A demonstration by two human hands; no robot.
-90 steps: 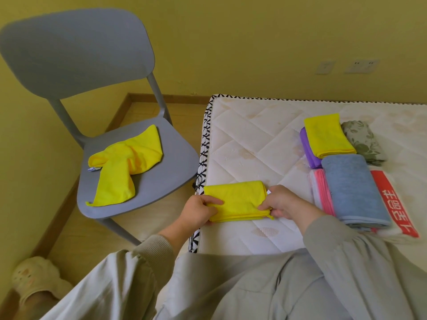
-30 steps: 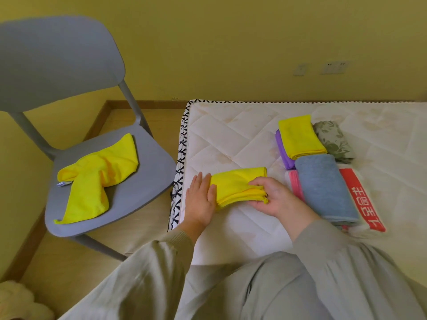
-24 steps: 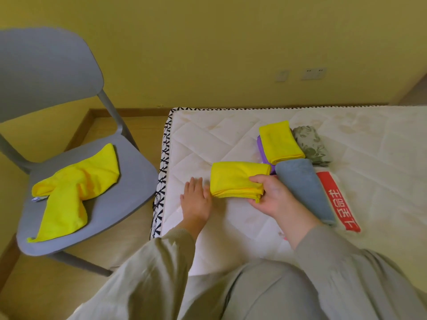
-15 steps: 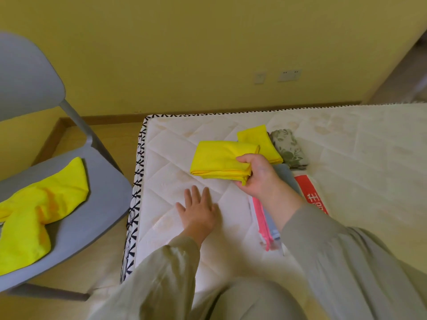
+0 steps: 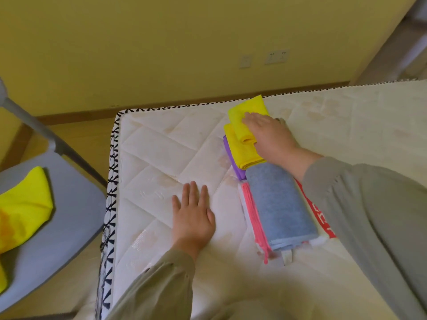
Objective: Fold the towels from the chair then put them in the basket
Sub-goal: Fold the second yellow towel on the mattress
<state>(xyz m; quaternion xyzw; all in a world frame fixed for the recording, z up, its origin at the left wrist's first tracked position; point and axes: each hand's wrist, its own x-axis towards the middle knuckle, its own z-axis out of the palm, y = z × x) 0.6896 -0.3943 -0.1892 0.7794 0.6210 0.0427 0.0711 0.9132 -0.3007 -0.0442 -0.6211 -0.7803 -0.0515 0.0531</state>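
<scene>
1. The right hand (image 5: 270, 137) lies palm down on the folded towel (image 5: 247, 112). Its fingers are nearly straight and close together, pressing the cloth flat. Whether the thumb is tucked under the near fold cannot be told.
2. The left hand (image 5: 194, 215) holds nothing. It is spread flat on the bare mattress (image 5: 161, 158), fingers straight and a little apart.
3. The right arm reaches forward across the stacks, with the wrist over the near end of the yellow pile and the fingers pointing away and left. The left forearm comes straight up from the body, fingers pointing away.
4. The folded towel is directly under the right palm and sticks out past the fingertips.
5. It rests on a second yellow towel (image 5: 240, 151), which lies on a purple towel (image 5: 235, 167).
6. Just behind the right wrist, towards the body, a blue towel (image 5: 279, 204) tops a stack with a pink towel (image 5: 253, 215) and a red-and-white towel (image 5: 323, 222).
7. That stack lies just right of the left hand.
8. Well to the left of both hands, off the mattress, an unfolded towel (image 5: 25, 204) lies crumpled on the chair (image 5: 69, 227) seat.
</scene>
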